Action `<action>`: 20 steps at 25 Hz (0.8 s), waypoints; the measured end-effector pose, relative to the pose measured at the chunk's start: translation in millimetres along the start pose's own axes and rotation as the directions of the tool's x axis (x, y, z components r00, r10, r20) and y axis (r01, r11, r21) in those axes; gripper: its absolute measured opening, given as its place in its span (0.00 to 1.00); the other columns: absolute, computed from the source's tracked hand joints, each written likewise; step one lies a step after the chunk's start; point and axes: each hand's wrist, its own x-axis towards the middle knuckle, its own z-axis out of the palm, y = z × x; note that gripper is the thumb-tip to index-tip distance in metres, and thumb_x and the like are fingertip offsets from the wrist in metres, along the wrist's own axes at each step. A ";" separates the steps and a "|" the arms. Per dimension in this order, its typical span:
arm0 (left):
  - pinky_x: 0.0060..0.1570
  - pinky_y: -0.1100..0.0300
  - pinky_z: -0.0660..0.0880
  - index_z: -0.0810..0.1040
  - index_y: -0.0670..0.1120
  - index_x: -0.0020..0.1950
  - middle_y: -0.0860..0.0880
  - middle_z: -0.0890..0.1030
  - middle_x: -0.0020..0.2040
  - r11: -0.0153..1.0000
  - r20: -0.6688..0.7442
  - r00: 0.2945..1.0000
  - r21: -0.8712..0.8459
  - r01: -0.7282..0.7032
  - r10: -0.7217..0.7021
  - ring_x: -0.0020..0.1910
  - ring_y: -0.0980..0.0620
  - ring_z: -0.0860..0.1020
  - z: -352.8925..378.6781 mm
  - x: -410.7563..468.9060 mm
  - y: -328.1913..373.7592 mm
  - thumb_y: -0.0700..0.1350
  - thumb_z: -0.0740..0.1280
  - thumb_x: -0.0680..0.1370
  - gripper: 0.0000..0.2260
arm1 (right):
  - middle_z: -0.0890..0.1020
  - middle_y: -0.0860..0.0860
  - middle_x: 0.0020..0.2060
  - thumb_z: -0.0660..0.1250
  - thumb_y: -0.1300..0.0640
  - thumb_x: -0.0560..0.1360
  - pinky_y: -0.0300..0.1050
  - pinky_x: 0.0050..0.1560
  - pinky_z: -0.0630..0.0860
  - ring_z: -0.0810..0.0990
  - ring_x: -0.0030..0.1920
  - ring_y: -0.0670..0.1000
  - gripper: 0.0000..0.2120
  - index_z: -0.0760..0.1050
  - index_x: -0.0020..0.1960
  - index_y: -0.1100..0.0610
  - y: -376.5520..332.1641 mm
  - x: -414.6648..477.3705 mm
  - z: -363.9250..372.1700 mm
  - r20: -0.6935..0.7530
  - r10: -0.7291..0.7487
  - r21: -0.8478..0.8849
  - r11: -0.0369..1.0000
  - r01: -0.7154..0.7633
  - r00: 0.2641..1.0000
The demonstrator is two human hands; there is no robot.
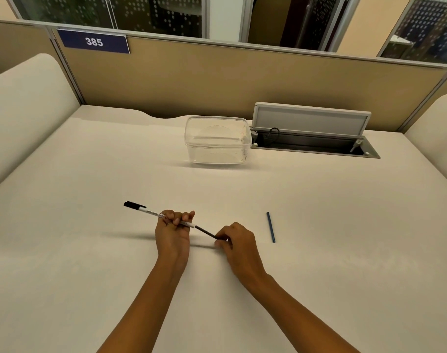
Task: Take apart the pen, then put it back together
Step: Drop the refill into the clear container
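A blue sign (pixel 94 41) on the divider (pixel 217 80) reads "385" in white. The pen (pixel 151 212) carries a line of dark print along its white barrel, too small to read.

The pen is held just above the desk (pixel 90 161), near its front middle. Its long axis runs from upper left to lower right: the black cap end points left and away from the person, and the open end points right, toward them. The left hand (pixel 172 231) is clenched around the barrel near the open end, fingers curled over it. A thin dark refill (pixel 204 231) sticks out of that open end and continues down to the right, in line with the barrel. The right hand (pixel 239 244) pinches the refill's far end between thumb and fingertips.

To the right of the hands, well apart from the pen, a short blue tube (pixel 270 227) lies flat on the desk, its length running nearly straight away from the person.

Farther back stands a clear plastic tub (pixel 217 141), lid on, with nothing visible inside. Just beside it on the right, a cable box (pixel 316 145) set in the desk has its flap raised; a black cable shows within.
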 end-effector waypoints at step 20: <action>0.45 0.59 0.81 0.76 0.39 0.49 0.43 0.80 0.45 0.963 -0.056 0.978 0.173 0.207 -0.201 0.36 0.53 0.84 8.2 1.6 -0.8 0.38 0.57 0.81 0.09 | 0.82 0.61 0.42 0.68 0.62 0.73 0.50 0.45 0.75 0.79 0.43 0.59 0.05 0.79 0.45 0.64 -15.6 219.5 -63.7 -0.287 -0.178 -0.214 0.970 0.118 0.941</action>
